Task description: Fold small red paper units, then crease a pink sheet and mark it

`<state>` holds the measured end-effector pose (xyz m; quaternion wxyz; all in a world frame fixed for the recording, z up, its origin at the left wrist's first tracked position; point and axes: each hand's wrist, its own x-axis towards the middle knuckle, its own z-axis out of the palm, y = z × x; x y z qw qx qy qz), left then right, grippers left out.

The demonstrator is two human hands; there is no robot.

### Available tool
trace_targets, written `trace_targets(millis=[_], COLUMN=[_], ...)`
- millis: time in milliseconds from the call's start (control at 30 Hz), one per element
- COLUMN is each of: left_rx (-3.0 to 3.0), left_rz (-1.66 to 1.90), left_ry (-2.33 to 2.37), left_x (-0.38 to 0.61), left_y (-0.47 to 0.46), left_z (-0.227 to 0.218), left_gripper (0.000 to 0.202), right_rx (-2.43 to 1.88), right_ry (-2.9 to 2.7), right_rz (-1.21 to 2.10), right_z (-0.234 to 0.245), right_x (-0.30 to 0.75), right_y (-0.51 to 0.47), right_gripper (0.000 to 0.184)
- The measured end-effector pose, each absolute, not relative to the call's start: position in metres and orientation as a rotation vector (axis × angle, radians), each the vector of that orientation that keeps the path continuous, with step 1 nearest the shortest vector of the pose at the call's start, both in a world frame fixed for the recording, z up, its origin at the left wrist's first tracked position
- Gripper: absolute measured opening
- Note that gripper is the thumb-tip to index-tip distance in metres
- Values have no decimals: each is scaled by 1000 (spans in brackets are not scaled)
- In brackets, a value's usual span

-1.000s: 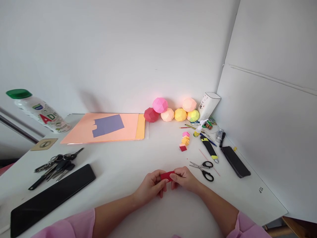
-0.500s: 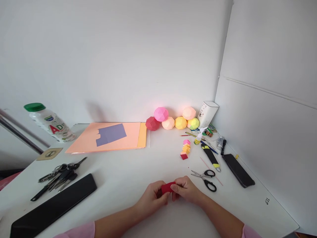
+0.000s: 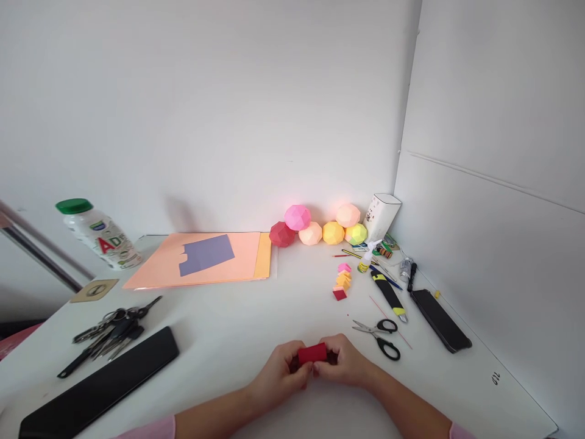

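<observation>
A small piece of red paper (image 3: 312, 353), bent into a curve, is held just above the table's front middle. My left hand (image 3: 284, 369) grips its left end with thumb and fingers. At its right end my right hand (image 3: 343, 362) is closed on it, the thumb tip low near the left thumb. The underside of the paper and some fingertips are hidden. To the right of my right hand lie scissors (image 3: 375, 331) with black handles, blades partly apart. Beyond my hands is a row of small folded paper pieces (image 3: 342, 281) in pink, orange and red.
Faceted paper balls (image 3: 311, 233) stand against the back wall. A utility knife (image 3: 389, 296), a glue bottle (image 3: 365, 260) and a black phone (image 3: 439, 321) lie right. Left are paper sheets (image 3: 155, 268), keys (image 3: 116, 329), a long black object (image 3: 100, 381) and a green-capped bottle (image 3: 103, 238).
The red paper has been turned so more of its broad face shows. My right thumb has slid off its face to below its lower edge. The view has tilted slightly upward.
</observation>
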<state>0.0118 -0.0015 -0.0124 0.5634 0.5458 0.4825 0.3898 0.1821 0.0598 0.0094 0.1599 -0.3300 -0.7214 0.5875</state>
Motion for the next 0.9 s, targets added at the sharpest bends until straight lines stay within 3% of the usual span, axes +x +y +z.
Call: trace_targets(millis=[333, 667, 800, 900], left_rx=[1355, 1165, 1134, 1171], left_rz=[895, 934, 935, 926], left_ry=[1179, 1113, 1128, 1114], left_x=[11, 8, 9, 10], left_y=[-3, -3, -3, -4], left_z=[-14, -4, -3, -7], left_gripper=[11, 15, 17, 17], right_rx=[-1014, -969, -888, -848], right_ry=[-2043, -1689, -1557, -1788], right_rz=[1690, 1919, 1939, 1904], right_z=[4, 5, 6, 8], right_x=[182, 186, 186, 186], right_y=[58, 72, 75, 70], right_gripper=[3, 5, 17, 28])
